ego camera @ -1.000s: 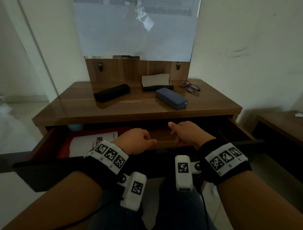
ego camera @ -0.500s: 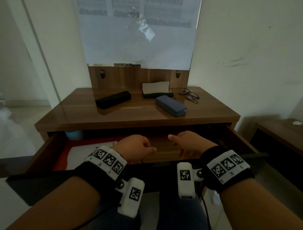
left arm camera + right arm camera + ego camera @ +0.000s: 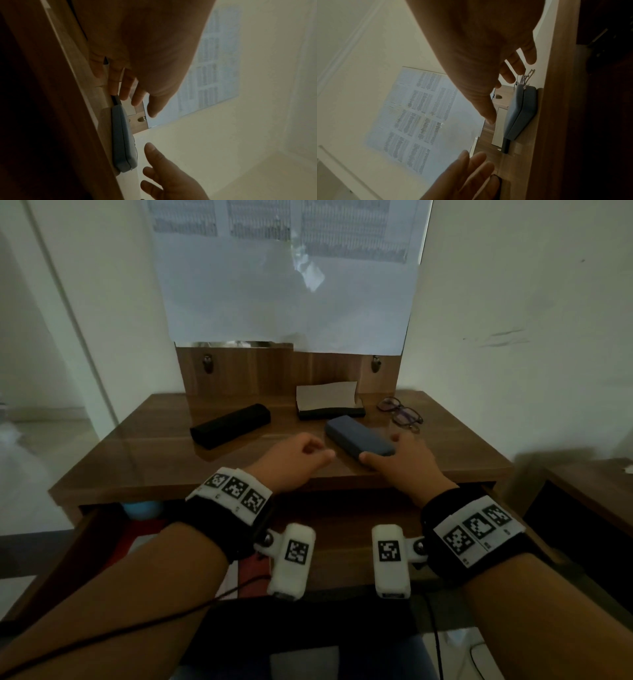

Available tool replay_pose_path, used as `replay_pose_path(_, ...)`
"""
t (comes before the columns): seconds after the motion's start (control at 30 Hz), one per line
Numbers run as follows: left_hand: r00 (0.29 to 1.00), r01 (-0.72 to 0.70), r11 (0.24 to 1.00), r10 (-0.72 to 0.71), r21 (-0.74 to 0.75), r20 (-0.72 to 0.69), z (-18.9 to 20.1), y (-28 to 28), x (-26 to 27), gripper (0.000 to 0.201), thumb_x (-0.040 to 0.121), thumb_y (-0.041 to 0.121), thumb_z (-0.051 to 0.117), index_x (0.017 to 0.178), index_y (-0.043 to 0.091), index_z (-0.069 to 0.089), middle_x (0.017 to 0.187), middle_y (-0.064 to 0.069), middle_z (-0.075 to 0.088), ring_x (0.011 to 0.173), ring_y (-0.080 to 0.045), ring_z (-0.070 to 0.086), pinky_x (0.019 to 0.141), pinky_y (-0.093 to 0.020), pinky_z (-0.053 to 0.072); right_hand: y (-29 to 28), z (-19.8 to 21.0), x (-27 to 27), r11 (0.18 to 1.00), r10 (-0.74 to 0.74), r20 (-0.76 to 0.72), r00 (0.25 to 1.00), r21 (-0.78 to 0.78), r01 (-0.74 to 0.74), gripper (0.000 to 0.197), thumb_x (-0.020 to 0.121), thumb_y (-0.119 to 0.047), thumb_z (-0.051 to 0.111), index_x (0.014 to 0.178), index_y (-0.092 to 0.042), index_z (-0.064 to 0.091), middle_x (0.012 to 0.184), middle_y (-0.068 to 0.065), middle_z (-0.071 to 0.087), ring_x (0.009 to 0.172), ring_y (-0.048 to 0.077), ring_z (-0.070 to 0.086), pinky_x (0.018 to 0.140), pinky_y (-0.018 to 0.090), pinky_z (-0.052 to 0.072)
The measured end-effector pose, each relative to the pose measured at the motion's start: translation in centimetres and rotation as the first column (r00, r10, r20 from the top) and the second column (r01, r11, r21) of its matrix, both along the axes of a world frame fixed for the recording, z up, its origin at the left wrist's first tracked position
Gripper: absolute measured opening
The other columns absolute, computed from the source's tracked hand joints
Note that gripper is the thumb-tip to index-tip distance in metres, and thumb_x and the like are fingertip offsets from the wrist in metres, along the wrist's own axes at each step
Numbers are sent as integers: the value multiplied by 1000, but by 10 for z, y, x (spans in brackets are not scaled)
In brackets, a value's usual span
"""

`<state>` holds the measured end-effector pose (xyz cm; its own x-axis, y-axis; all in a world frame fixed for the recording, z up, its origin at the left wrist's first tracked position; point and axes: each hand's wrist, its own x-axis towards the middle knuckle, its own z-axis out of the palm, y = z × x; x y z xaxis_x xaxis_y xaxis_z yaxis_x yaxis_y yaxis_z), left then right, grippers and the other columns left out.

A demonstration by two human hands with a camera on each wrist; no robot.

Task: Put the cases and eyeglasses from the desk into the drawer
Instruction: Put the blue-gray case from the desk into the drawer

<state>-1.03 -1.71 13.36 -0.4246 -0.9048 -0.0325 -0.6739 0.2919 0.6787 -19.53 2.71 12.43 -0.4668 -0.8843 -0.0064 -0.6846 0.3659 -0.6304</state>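
- I count three cases beyond my hands: blue case (image 3: 359, 441), black case (image 3: 230, 424), paper-topped case (image 3: 329, 409); one eyeglasses (image 3: 400, 415).
- Right hand (image 3: 399, 465) spread, left hand (image 3: 291, 462) loosely curled, holding nothing.
- Drawer (image 3: 342, 529) mostly hidden.

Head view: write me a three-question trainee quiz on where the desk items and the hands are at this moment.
1. Fill in: from the person's side, the black case lies to the ___ of the blue case.
2. True or false: the eyeglasses lie on the desk, not in the open drawer.
3. The right hand, fingers spread, is at which item? A black case; B blue case; C eyeglasses.
Key: 1 left; 2 true; 3 B.
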Motion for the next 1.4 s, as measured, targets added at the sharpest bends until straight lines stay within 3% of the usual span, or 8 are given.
replay_pose_path(0.1, 993, -65, 998, 67, 20, -94, 7, -23, -14, 39, 96, 43, 50, 129, 24, 56, 130, 1, 58, 104, -9, 48, 87, -27, 39, -21, 4, -10, 997, -2, -94, 996, 83, 10, 98, 66, -65, 63, 142, -12, 32, 144, 15, 36, 130, 35, 37, 107, 49, 37)
replay_pose_path(0.27, 973, -131, 989, 141, 61, -184, 6, -62, -36, 34, 96, 39, 52, 124, 21, 60, 128, -3, 61, 107, -14, 53, 88, -27, 39, -50, 3, -28, 986, 36, -32, 999, 164, -30, 105, 60, -65, 68, 142, -10, 31, 145, 14, 37, 129, 33, 40, 103, 49, 42)
replay_pose_path(0.53, 967, -175, 974, 198, 146, -161, -4, -101, -63, 50, 96, 43, 50, 139, 18, 48, 141, -5, 54, 126, -22, 51, 100, -32, 41, -65, -9, -31, 970, 132, -109, 985, 219, -105, 99, 58, -70, 66, 133, -10, 39, 132, 13, 45, 118, 30, 46, 100, 46, 45)
replay_pose_path(0.73, 986, -144, 982, 153, 124, -65, -8, -111, -70, 52, 102, 43, 31, 144, 14, 44, 150, -10, 44, 138, -26, 40, 111, -32, 28, -69, -17, -32, 967, 173, -156, 973, 215, -138, 91, 61, -65, 68, 129, -10, 41, 128, 11, 47, 116, 29, 46, 99, 43, 44)
replay_pose_path(1.13, 987, -143, 976, 153, 164, -45, -19, -103, -59, 57, 95, 50, 49, 142, 18, 41, 144, -8, 48, 128, -24, 48, 92, -31, 37, -65, -16, -35, 958, 213, -64, 975, 208, -195, 82, 62, -51, 73, 128, -13, 42, 125, 10, 47, 112, 28, 48, 95, 45, 48)
replay_pose_path(1.23, 988, -138, 980, 147, 146, -54, -21, -98, -50, 58, 93, 48, 54, 140, 17, 42, 143, -7, 49, 126, -21, 49, 90, -28, 36, -60, -11, -36, 948, 234, 43, 971, 214, -237, 75, 66, -44, 74, 127, -12, 44, 117, 6, 49, 102, 22, 52, 78, 34, 53)
replay_pose_path(1.3, 990, -125, 983, 132, 132, -42, -22, -94, -44, 59, 92, 49, 54, 140, 17, 44, 141, -7, 51, 125, -22, 50, 91, -29, 38, -55, -7, -38, 938, 248, 117, 962, 218, -268, 69, 70, -40, 74, 127, -12, 46, 109, 3, 50, 91, 17, 53, 62, 23, 47)
replay_pose_path(1.4, 991, -124, 986, 129, 112, -36, -22, -88, -36, 59, 90, 57, 52, 134, 18, 51, 130, -7, 58, 115, -23, 57, 93, -34, 45, -46, -2, -40, 934, 263, 178, 948, 199, -296, 55, 74, -38, 71, 119, -13, 51, 96, -1, 53, 80, 12, 53, 63, 22, 46)
